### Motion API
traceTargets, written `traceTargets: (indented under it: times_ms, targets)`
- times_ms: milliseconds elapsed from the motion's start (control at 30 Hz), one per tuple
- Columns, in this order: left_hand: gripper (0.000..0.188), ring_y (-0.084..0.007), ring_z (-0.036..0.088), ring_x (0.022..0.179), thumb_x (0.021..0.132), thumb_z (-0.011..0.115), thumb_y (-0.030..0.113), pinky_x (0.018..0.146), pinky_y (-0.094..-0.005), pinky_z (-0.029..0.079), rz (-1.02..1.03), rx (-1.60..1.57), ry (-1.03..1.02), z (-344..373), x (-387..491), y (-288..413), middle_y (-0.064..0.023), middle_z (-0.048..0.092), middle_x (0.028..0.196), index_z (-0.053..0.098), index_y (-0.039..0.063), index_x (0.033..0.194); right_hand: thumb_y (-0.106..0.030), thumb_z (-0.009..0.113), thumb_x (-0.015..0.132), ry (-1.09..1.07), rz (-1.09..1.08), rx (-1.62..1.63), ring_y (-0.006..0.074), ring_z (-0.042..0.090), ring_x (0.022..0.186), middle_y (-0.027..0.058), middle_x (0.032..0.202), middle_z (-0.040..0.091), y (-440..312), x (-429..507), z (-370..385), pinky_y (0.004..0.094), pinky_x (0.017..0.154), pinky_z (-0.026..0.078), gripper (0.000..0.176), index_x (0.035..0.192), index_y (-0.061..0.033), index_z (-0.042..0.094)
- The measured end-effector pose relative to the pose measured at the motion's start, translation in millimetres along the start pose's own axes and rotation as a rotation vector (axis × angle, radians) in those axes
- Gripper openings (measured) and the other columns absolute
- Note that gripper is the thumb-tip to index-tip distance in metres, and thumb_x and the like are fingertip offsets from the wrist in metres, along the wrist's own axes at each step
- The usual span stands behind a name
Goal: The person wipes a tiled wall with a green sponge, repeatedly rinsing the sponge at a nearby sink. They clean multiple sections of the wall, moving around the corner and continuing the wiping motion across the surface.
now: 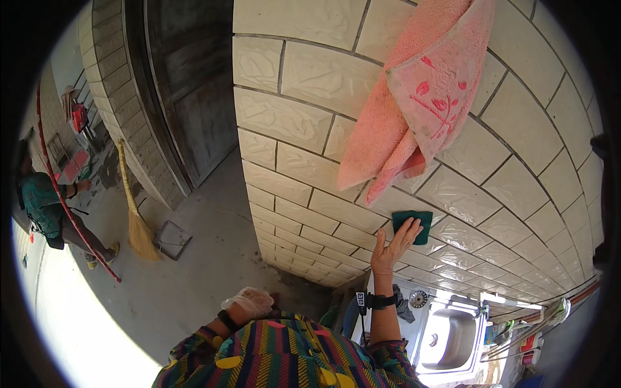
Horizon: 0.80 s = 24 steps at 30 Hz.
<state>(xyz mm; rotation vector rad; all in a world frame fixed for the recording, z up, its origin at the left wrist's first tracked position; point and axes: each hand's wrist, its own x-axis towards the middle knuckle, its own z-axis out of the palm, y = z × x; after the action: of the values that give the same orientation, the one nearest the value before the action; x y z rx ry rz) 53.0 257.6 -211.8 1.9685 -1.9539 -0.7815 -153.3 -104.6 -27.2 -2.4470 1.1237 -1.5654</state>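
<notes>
My right hand, bare, presses a dark green scouring pad flat against the cream tiled wall, fingers spread over it. Just above the pad hangs a pink towel with red leaf patterns. My left hand, in a thin clear plastic glove, is held low before my body, near the patterned shirt; its fingertips are hard to make out and I cannot tell whether they are closed.
At lower right are a stainless steel sink, a metal drain strainer and pipes along the wall. A straw broom and a dustpan stand at left by a dark door. Another person is at far left, behind a red pole.
</notes>
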Motion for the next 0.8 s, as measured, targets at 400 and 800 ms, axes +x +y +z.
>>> traceTargets:
  times_ms: [400, 800]
  targets:
    - [0.018, -0.0240, 0.059, 0.087, 0.095, 0.055, 0.016, 0.084, -0.0332, 0.050, -0.216, -0.657, 0.477, 36, -59, 39, -0.0061, 0.062, 0.094, 0.068, 0.009, 0.085, -0.036, 0.055, 0.099, -0.242, -0.210, 0.050, 0.0480, 0.014, 0.148, 0.0199, 0.162, 0.021, -41, -42, 58, 0.0609, 0.116, 0.014, 0.065, 0.153, -0.0058, 0.036]
    - [0.017, -0.0231, 0.061, 0.087, 0.092, 0.058, 0.022, 0.081, -0.0335, 0.052, -0.564, -0.339, 0.227, -28, -80, 21, -0.0064, 0.065, 0.095, 0.069, 0.010, 0.087, -0.035, 0.053, 0.100, -0.462, -0.498, -0.078, 0.0442, 0.014, 0.149, 0.0170, 0.162, 0.022, -94, -32, 96, 0.0606, 0.117, 0.012, 0.061, 0.153, -0.0091, 0.037]
